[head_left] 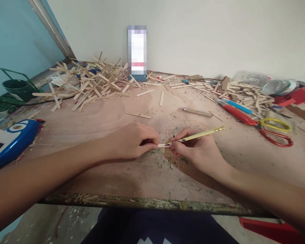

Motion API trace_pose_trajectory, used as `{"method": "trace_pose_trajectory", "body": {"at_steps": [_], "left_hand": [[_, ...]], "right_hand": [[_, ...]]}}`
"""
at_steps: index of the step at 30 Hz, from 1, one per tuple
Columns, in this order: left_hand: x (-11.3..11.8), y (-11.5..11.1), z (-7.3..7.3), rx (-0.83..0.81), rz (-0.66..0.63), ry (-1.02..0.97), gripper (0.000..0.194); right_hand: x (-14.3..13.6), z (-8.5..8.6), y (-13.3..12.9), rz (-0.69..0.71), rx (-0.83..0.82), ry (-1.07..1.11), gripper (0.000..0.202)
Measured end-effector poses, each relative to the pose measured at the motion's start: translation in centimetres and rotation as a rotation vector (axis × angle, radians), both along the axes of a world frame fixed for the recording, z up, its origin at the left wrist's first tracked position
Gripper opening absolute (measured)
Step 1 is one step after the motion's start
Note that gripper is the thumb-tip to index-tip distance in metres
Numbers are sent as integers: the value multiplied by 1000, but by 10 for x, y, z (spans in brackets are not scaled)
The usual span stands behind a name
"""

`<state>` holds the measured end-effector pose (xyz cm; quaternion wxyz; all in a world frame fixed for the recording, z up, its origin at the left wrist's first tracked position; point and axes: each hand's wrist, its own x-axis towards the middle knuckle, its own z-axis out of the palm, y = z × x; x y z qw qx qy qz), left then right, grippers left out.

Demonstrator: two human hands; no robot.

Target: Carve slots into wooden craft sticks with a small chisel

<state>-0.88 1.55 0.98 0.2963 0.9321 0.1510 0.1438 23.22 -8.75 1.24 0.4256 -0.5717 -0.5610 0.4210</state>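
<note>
Lying between both hands (144, 142) (190, 144): the small stick (163, 145).

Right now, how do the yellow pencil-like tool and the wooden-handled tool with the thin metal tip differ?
The yellow pencil-like tool is held slanting in the right hand; the wooden-handled tool lies untouched on the table. The first is pale yellow with a dark spot, the second brownish. The first has its shiny metal band at the raised far end, the second its metal at the left end. Both are slender.
</note>
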Motion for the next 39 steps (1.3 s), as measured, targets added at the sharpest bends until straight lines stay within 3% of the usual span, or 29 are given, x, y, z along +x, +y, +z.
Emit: {"method": "trace_pose_trajectory", "body": {"at_steps": [14, 39], "left_hand": [[1, 0, 0, -4, -7, -9, 19], [-1, 1, 0, 0, -2, 7, 19]], "right_hand": [[0, 0, -2, -13, 20, -42, 7], [-1, 3, -1, -12, 2, 6, 15]]}}
